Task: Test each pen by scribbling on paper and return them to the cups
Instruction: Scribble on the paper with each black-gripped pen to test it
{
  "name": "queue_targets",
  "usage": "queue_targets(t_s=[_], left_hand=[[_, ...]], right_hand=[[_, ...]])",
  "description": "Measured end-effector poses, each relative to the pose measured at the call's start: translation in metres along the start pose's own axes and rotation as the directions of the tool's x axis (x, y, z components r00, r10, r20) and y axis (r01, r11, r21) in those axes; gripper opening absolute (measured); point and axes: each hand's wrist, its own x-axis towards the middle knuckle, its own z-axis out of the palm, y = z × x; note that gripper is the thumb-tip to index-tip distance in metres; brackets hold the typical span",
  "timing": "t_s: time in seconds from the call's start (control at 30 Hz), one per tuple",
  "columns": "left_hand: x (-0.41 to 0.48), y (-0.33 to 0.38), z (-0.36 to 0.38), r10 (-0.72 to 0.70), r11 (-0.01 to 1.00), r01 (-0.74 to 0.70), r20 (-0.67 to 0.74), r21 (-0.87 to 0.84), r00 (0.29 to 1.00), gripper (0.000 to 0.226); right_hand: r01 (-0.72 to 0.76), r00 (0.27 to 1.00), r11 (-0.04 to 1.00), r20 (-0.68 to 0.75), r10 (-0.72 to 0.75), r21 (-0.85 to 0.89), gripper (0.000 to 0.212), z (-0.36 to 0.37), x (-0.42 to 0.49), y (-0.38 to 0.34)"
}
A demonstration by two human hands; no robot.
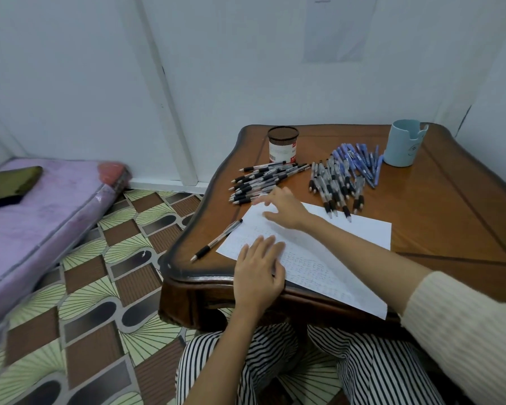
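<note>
A single black-gripped pen point(216, 239) is seen lying loose on the surface point(450, 229), just left of the left grip point(257, 270) and just beside the left edge of the scribbled sheet of paper point(362, 232). The left grip is laid flat on the near part of the sheet, fingers straight and close together. The right grip point(284, 209) is held over the sheet's far corner with fingers spread, somewhat blurred, nothing pinched in it. Just beyond the right grip's fingertips a heap of black-gripped pens point(266, 179) is found, tips pointing left. To the right of that grip a second heap of clear pens point(333, 185) is spread, some reaching the sheet's far edge, and a bunch of blue pens point(360, 162) is piled beyond it. A dark mesh cup point(283, 144) is stood behind the first heap, a pale blue cup point(403, 143) beside the blue pens. Well left of both grips, a mauve-covered bed point(41, 214) is set on a patterned floor point(100, 317)
</note>
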Motion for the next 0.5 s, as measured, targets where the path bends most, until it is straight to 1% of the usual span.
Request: queue_targets(t_s=[0.07,0.17,0.2,0.27,0.33,0.37,0.4,0.43,0.5], left_hand=[[0.001,0.000,-0.001,-0.001,1.000,0.001,0.006,0.003,1.000,0.044],[0.002,0.001,-0.002,-0.004,1.000,0.005,0.010,-0.013,1.000,0.044],[0.002,0.001,-0.002,-0.004,1.000,0.004,0.008,-0.013,1.000,0.044],[0.002,0.000,-0.001,-0.001,1.000,0.001,0.005,-0.013,1.000,0.043],[0.002,-0.001,-0.001,0.005,1.000,-0.004,0.009,-0.014,1.000,0.044],[0.002,-0.001,0.000,0.003,1.000,-0.003,0.010,-0.011,1.000,0.045],[0.002,-0.001,0.000,0.000,1.000,0.000,0.007,-0.003,1.000,0.046],[0.002,-0.001,0.000,-0.001,1.000,0.001,0.002,0.006,1.000,0.046],[0.001,0.000,0.000,-0.002,1.000,0.002,0.000,0.015,1.000,0.046]], right_hand=[[0.038,0.996,0.999,0.076,-0.038,0.000,0.042,0.013,0.008,-0.022],[0.086,0.981,0.994,0.180,-0.072,-0.072,0.038,0.029,0.013,-0.035],[0.088,0.982,0.993,0.173,-0.072,-0.083,0.035,0.032,0.013,-0.037],[0.066,0.994,0.996,0.094,-0.060,-0.065,0.027,0.037,0.012,-0.039],[0.039,0.999,0.999,0.008,-0.039,0.001,0.019,0.037,0.010,-0.036],[0.029,0.999,0.995,-0.020,-0.027,0.098,0.017,0.035,0.009,-0.032],[0.016,0.999,0.969,-0.039,-0.007,0.247,0.017,0.032,0.006,-0.029],[-0.008,0.999,0.909,-0.045,0.029,0.416,0.017,0.026,0.003,-0.025],[-0.062,0.991,0.725,-0.043,0.126,0.686,0.015,0.011,-0.008,-0.018]])
